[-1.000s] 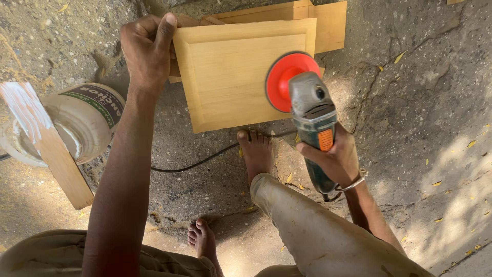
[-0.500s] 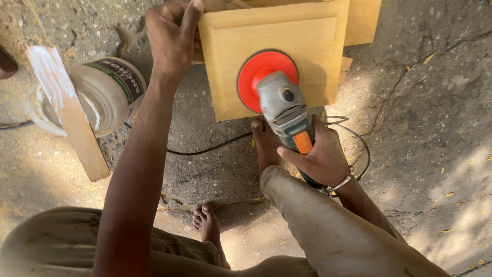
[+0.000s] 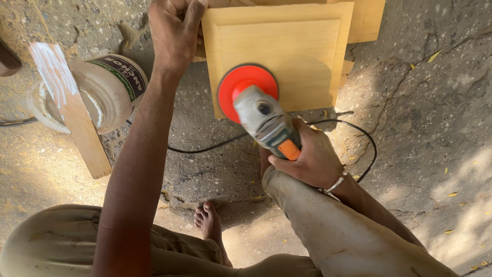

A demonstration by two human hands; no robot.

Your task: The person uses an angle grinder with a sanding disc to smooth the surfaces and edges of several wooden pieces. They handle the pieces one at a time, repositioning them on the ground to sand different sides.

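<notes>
Bare foot [image 3: 209, 225] on concrete floor [image 3: 435, 102], near. Right hand [image 3: 307, 156] wrapped tight round grey sander [image 3: 266, 123] body; red disc [image 3: 246, 90] sits on near-left corner of wooden panel [image 3: 287, 51]. Keep disc flat, light even pressure, move with grain, avoid raised border. Cable [image 3: 353, 133] loops right of hand: keep clear of disc. Left hand [image 3: 174, 31] clamps far-left panel edge; hold firm. Tub [image 3: 102, 87] and board [image 3: 72, 107] lie left.

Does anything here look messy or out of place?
Yes: the white tub lies tipped on its side on the ground, a paste-smeared wooden strip leaning across it. The sander's black cord loops loose by the bare foot.
</notes>
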